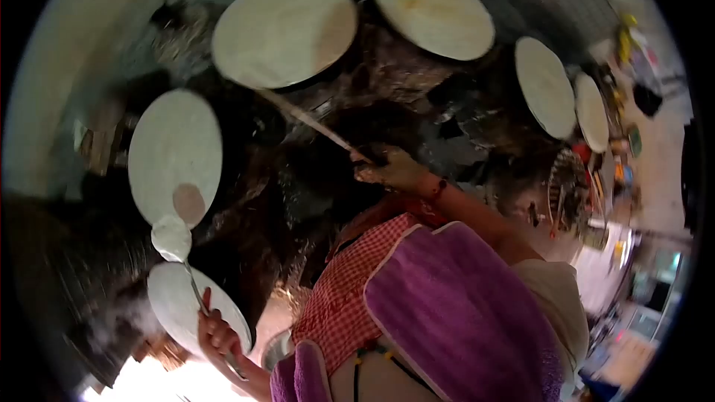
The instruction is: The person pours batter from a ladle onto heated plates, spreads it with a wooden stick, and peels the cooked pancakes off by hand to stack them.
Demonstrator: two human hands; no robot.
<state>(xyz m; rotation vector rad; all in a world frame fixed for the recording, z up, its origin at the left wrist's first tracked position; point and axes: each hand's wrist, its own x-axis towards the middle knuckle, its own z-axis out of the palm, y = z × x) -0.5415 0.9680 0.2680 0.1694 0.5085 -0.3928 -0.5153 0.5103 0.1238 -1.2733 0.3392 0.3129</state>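
My left hand [218, 336] is closed around the handle of a ladle [196, 286]. The ladle's bowl is white with what looks like batter, and it hangs between two round griddles. One griddle [173, 152] carries a pale layer with a round tan patch near its lower edge. The other griddle [197, 305], also white on top, lies just behind my left hand. In my right hand [395, 173] is a long wooden stick [313, 120]. Its far end reaches the rim of a large griddle [283, 30] covered in a pale layer with a tan area at right.
More pale round griddles [433, 11] [545, 88] [592, 113] curve round to the right. Smoke or steam [123, 320] drifts at lower left, beside a bright glare. Dark soot-covered ground lies between the griddles. A basket-like object [566, 186] stands at right.
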